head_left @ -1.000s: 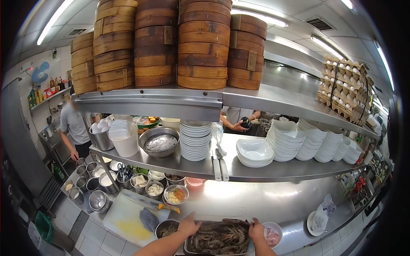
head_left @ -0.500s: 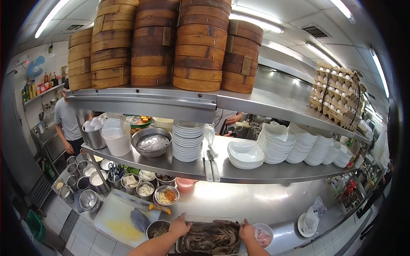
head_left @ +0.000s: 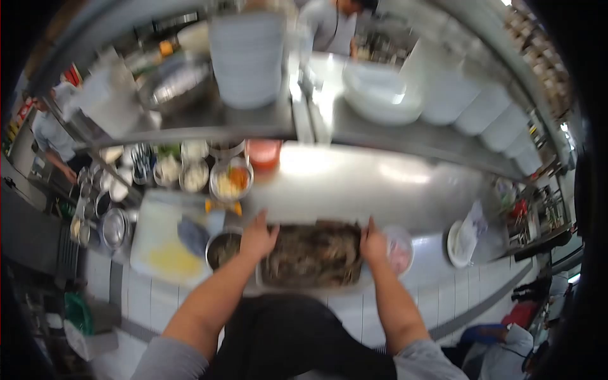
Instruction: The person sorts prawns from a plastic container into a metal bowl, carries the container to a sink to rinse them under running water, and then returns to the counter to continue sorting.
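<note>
A shallow tray (head_left: 311,288) heaped with dark grey-brown prawns (head_left: 310,254) lies on the steel counter in front of my body. At its left end, my left hand (head_left: 258,237) is closed on the edge. My right hand (head_left: 372,243) grips the opposite end, thumb pointing forward. The fingers under the rim are hidden, and the picture is blurred. Close to my left hand sits a metal bowl (head_left: 223,251) with dark contents. Beside my right hand stands a white bowl (head_left: 405,246) holding pink pieces.
Left lies a white cutting board (head_left: 158,215) with a blue-grey cloth (head_left: 192,237) and a yellow handle (head_left: 223,208). Several ingredient pots (head_left: 194,177) stand behind. A shelf (head_left: 253,126) with stacked dishes overhangs the counter. Co-workers stand left (head_left: 56,136), behind the shelf (head_left: 332,28) and lower right (head_left: 500,348).
My view has tilted down, so the tray, my forearms and my dark apron show more fully. Both hands keep hold of the tray's ends.
</note>
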### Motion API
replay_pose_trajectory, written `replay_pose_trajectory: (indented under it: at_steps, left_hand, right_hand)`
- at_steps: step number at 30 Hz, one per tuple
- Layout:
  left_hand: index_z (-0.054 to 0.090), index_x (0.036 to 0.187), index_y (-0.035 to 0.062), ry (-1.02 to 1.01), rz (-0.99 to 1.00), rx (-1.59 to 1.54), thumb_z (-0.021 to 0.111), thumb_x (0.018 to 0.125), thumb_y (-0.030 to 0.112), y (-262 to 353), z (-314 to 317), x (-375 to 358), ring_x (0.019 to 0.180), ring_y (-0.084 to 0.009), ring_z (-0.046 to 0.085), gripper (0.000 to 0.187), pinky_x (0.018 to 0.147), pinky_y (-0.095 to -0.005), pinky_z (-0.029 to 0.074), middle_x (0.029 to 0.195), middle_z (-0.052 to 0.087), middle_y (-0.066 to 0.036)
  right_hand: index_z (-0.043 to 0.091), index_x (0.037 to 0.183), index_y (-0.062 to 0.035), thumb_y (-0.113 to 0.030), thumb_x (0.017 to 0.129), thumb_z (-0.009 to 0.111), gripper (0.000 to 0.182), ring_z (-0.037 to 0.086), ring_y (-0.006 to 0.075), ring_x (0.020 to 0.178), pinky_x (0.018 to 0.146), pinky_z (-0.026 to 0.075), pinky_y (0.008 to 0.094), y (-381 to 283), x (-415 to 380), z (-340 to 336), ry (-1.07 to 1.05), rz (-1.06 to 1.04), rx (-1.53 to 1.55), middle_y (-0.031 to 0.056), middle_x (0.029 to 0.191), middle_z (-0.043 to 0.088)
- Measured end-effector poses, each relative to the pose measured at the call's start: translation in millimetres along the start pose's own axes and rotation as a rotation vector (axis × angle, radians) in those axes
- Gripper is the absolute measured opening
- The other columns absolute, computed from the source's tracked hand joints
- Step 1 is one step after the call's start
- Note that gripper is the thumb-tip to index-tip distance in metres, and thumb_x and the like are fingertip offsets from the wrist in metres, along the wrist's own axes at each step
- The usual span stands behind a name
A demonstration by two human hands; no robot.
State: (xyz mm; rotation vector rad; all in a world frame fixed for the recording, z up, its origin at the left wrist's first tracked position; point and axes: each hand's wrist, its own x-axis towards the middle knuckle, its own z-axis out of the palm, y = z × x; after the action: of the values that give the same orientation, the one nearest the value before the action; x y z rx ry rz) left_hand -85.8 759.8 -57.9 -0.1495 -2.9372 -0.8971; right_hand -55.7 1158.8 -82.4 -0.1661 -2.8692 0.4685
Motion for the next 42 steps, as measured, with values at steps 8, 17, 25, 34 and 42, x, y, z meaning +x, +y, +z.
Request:
replay_pose_trajectory:
  at_steps: [8,17,25,34,42]
  left_hand:
    - [0.047,0.151,0.0053,-0.019,-0.051,-0.142,0.063,0.104,0.022,9,-13,3,0.117,-0.0481,0.065,0.053,0.101,-0.0553,0.052,0.134,0.065,-0.028]
    - [0.048,0.151,0.006,-0.032,-0.061,-0.152,0.059,0.105,0.016,6,-7,3,0.122,-0.0461,0.063,0.049,0.106,-0.0537,0.05,0.138,0.064,-0.026]
    - [0.06,0.136,0.0042,0.39,0.399,0.117,0.065,0.097,0.015,22,-24,7,0.111,-0.0405,0.067,0.041,0.098,-0.0523,0.052,0.121,0.068,-0.023]
    - [0.063,0.109,0.004,-0.041,0.341,0.367,0.075,0.088,0.024,46,-8,-77,0.101,-0.0322,0.068,0.031,0.091,-0.0468,0.049,0.099,0.069,-0.013]
    - [0.063,0.116,0.0022,-0.314,0.039,0.1,0.077,0.086,0.019,57,-14,-88,0.108,-0.0371,0.069,0.037,0.094,-0.0485,0.052,0.11,0.07,-0.019]
  right_hand:
    - [0.062,0.144,0.001,-0.024,0.106,0.057,0.046,0.07,0.0486,0.087,0.082,0.055,0.0556,-20,2,-19,-0.004,0.11,0.125,0.0287,0.094,0.074]
    - [0.061,0.146,-0.0013,-0.022,0.105,0.059,0.046,0.069,0.0477,0.097,0.09,0.053,0.0543,-22,2,-19,-0.041,0.182,0.168,0.0274,0.102,0.075]
    - [0.064,0.143,-0.002,-0.023,0.106,0.059,0.043,0.069,0.0506,0.103,0.092,0.054,0.0553,-17,-2,-20,-0.028,0.195,0.159,0.0314,0.11,0.074]
    - [0.065,0.142,-0.0022,-0.025,0.107,0.058,0.043,0.072,0.0482,0.099,0.087,0.056,0.0515,-20,2,-23,-0.034,0.233,0.266,0.0311,0.107,0.074]
    - [0.063,0.143,-0.0011,-0.028,0.107,0.058,0.046,0.073,0.0479,0.099,0.088,0.056,0.0509,-9,2,-14,-0.017,0.16,0.247,0.0302,0.105,0.075]
